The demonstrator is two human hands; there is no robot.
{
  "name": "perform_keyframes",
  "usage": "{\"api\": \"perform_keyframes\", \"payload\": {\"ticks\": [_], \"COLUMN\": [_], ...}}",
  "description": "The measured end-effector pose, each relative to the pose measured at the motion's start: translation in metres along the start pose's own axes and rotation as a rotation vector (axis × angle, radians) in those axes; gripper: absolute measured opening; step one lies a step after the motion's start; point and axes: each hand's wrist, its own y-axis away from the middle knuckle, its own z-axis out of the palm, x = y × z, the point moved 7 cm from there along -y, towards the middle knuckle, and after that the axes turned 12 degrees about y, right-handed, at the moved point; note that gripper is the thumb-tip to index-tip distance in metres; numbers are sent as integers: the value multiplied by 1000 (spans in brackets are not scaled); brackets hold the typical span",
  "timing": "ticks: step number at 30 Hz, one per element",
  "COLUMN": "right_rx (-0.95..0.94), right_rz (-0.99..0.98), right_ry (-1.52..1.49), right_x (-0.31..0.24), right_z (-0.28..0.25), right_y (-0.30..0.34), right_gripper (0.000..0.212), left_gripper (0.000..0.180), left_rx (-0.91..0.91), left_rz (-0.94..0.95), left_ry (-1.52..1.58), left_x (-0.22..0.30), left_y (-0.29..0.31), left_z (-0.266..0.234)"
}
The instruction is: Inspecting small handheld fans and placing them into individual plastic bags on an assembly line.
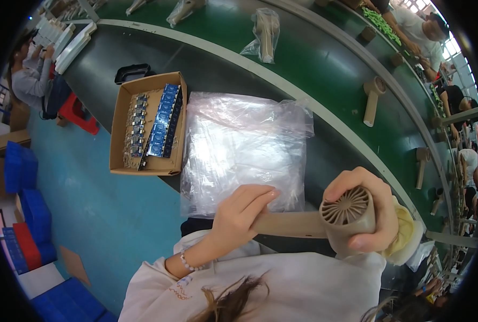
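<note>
Beige plastic forms the handheld fan [330, 228], which lies sideways just in front of the person's body, near the close edge of the stack of clear bags [244, 155]. Its round grille faces up at the right end, and its handle points left. The right hand [379, 209] is curled around the fan's head, fingers over the far side and thumb at the near side, holding it. The left hand [241, 214] is at the handle's end with fingers nearly straight and close together; whether it grips the handle I cannot tell. A beaded bracelet [190, 264] circles the left wrist.

The clear bags lie flat on the dark table [212, 70]. Just left of them stands an open cardboard box [147, 171] holding blue circuit boards [165, 121] and a row of smaller parts [137, 126]. A black tray [133, 73] sits behind it. Beyond, a green conveyor belt [319, 70] carries a bagged fan [267, 35] and a bare fan [374, 102].
</note>
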Motion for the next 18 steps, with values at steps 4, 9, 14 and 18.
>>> {"api": "perform_keyframes", "payload": {"ticks": [4,9,14,18], "right_rx": [2,68,154,213], "right_rz": [-9,55,-36,-65], "right_ry": [56,56,271,378], "right_x": [1,1,-6,-5], "right_z": [0,3,-5,-4], "right_y": [-4,-4,-5,-4], "right_gripper": [53,50,47,47], "left_gripper": [43,43,47,34], "left_rx": [-19,-4,8,27], "left_rz": [37,50,-24,-133], "left_ry": [-148,-150,-111,-37], "left_x": [1,1,4,3], "left_y": [4,3,1,0], "left_z": [0,0,-3,-7]}}
